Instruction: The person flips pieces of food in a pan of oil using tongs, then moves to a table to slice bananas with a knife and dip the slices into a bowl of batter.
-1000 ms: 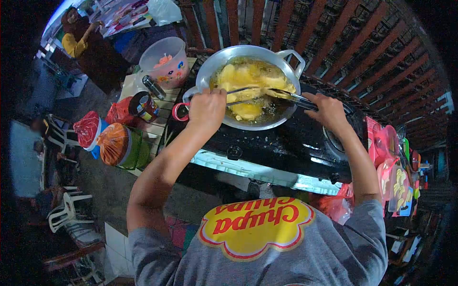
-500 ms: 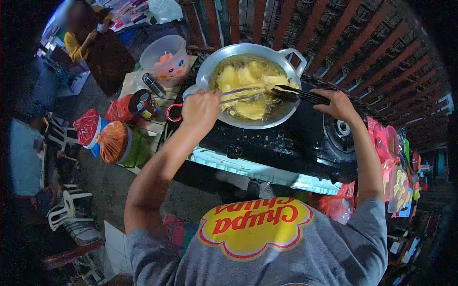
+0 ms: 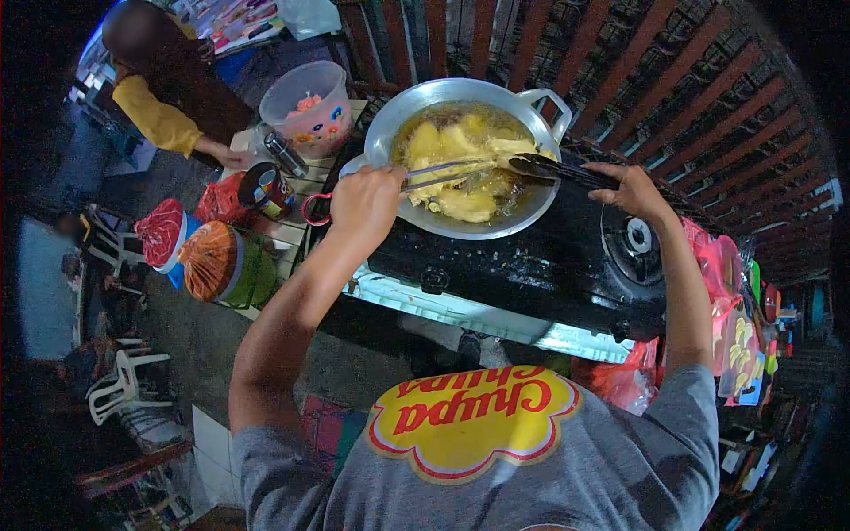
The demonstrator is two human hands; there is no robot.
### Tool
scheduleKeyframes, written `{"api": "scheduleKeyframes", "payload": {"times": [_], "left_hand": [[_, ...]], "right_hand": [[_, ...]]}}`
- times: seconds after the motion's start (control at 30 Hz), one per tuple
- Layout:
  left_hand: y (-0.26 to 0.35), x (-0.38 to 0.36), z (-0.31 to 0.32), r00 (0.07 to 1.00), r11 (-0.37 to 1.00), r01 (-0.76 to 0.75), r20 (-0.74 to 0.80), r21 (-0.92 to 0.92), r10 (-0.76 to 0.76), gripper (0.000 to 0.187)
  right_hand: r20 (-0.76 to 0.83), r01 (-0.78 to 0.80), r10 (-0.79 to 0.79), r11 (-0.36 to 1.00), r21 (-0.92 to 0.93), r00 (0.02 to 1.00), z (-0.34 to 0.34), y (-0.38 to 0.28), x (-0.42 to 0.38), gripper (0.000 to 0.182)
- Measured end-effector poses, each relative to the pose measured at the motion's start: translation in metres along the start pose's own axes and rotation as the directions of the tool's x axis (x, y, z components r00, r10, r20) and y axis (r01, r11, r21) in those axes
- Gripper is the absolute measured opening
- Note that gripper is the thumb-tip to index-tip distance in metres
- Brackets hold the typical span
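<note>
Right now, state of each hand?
Left hand: closed, holding red-handled scissors.
Right hand: closed, holding dark tongs over the pan.

The person's left hand (image 3: 361, 202) holds a slim metal tool (image 3: 438, 168) with a pinkish-red loop handle (image 3: 316, 211); the right hand (image 3: 629, 188) grips black tongs (image 3: 580, 175). Both tools reach over yellow pieces (image 3: 465, 205) in oil, inside a silver wok (image 3: 382, 142) on a black stove (image 3: 522, 265). On the left, a co-worker's hand (image 3: 232, 157) is near a metal flask (image 3: 286, 153) and a flowered bucket (image 3: 320, 124).
</note>
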State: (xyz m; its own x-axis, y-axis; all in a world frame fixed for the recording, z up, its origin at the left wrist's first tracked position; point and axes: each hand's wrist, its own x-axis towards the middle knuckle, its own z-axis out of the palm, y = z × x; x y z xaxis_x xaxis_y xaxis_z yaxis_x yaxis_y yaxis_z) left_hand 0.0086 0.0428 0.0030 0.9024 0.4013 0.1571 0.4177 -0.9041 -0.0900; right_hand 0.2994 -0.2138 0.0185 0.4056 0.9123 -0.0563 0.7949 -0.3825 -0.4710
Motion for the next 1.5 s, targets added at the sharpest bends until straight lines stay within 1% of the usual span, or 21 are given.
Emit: {"api": "scheduleKeyframes", "payload": {"times": [0.07,0.13,0.27,0.33,0.37,0.43,0.47,0.57,0.63,0.7,0.77,0.83,0.87,0.93,0.97,1.07,1.17,1.27,1.37,1.43,1.5], "left_hand": [[-0.002,-0.002,0.003,0.998,0.998,-0.019,-0.069,-0.054,0.016,0.035],[-0.002,-0.002,0.002,0.998,0.999,-0.017,-0.06,-0.05,0.015,0.036],[-0.005,-0.003,0.005,0.997,0.998,-0.031,-0.078,-0.059,0.027,0.036],[-0.004,-0.003,0.002,0.998,0.998,-0.013,-0.068,-0.061,0.009,0.035],[-0.003,-0.004,0.001,0.998,0.998,0.005,-0.059,-0.063,-0.009,0.035],[-0.005,-0.003,0.003,0.997,0.998,0.0,-0.071,-0.062,-0.004,0.035],[-0.006,-0.003,0.004,0.996,0.998,-0.006,-0.084,-0.062,0.0,0.036],[-0.006,-0.005,0.002,0.995,0.997,-0.032,-0.099,-0.074,0.024,0.036],[-0.002,-0.008,-0.002,0.994,0.997,-0.039,-0.109,-0.071,0.031,0.036],[0.003,-0.008,-0.003,0.993,0.997,-0.044,-0.114,-0.067,0.036,0.036],[0.009,-0.003,-0.002,0.993,0.999,-0.039,-0.107,-0.002,0.039,0.036],[0.017,0.002,0.005,0.993,0.999,-0.043,-0.11,0.025,0.045,0.035],[0.018,0.004,0.008,0.992,0.997,-0.05,-0.114,0.052,0.056,0.034],[0.018,0.006,0.01,0.994,0.998,-0.048,-0.098,0.039,0.052,0.032],[0.019,0.006,0.011,0.996,0.999,-0.047,-0.08,0.026,0.049,0.03],[0.015,0.003,0.009,0.996,0.998,-0.065,-0.061,0.016,0.066,0.029],[0.01,0.002,0.011,0.995,0.998,-0.07,-0.072,0.003,0.07,0.029],[0.005,-0.001,0.012,0.994,0.997,-0.08,-0.074,-0.009,0.079,0.028],[0.003,-0.002,0.012,0.989,0.995,-0.102,-0.11,-0.018,0.1,0.027],[0.004,-0.004,0.009,0.996,0.998,-0.058,-0.066,-0.005,0.058,0.028],[0.001,-0.003,0.012,0.994,0.998,-0.068,-0.09,-0.01,0.067,0.029]], "right_hand": [[0.02,-0.033,0.033,0.999,0.015,0.999,-0.001,0.001,0.0,0.049],[-0.019,0.061,-0.061,0.998,0.006,0.998,0.001,0.011,0.002,0.049],[0.002,0.051,-0.052,0.997,0.059,0.999,0.001,0.014,0.004,0.049],[0.083,-0.089,0.084,0.994,0.058,0.993,-0.005,0.003,0.003,0.049],[0.084,-0.089,0.084,0.994,0.058,0.993,-0.003,0.007,0.003,0.049],[0.037,0.004,-0.007,0.996,0.086,0.999,0.0,0.016,0.004,0.049],[0.037,0.004,-0.007,0.996,0.086,0.999,0.001,0.018,0.004,0.049],[0.015,0.019,-0.02,0.998,0.056,1.0,0.002,0.015,0.002,0.048],[0.062,-0.044,0.041,0.998,0.048,0.997,0.0,0.008,0.0,0.048],[0.04,-0.037,0.036,0.999,0.032,0.999,0.003,0.003,-0.002,0.049],[0.016,-0.025,0.025,1.0,0.012,1.0,0.002,-0.003,-0.003,0.049],[0.046,-0.083,0.084,0.996,-0.03,0.995,0.0,-0.009,-0.004,0.05],[0.045,-0.082,0.083,0.996,-0.031,0.996,0.001,-0.009,-0.005,0.05],[0.004,0.015,-0.015,0.998,-0.066,1.0,0.003,-0.005,-0.007,0.05],[0.003,0.011,-0.011,0.998,-0.067,1.0,0.004,-0.003,-0.008,0.05],[-0.048,0.052,-0.054,0.998,-0.042,0.997,0.004,-0.001,-0.01,0.049],[0.015,0.029,-0.029,1.0,0.006,0.999,0.0,-0.002,-0.01,0.05],[0.044,-0.055,0.052,0.996,0.07,0.998,0.0,0.0,-0.007,0.049],[-0.002,0.013,-0.013,0.998,0.059,1.0,0.002,0.01,-0.007,0.05],[0.017,0.003,-0.004,0.998,0.063,1.0,-0.001,0.015,-0.004,0.05],[0.102,-0.081,0.07,0.99,0.116,0.992,-0.004,0.015,-0.003,0.05]]}}
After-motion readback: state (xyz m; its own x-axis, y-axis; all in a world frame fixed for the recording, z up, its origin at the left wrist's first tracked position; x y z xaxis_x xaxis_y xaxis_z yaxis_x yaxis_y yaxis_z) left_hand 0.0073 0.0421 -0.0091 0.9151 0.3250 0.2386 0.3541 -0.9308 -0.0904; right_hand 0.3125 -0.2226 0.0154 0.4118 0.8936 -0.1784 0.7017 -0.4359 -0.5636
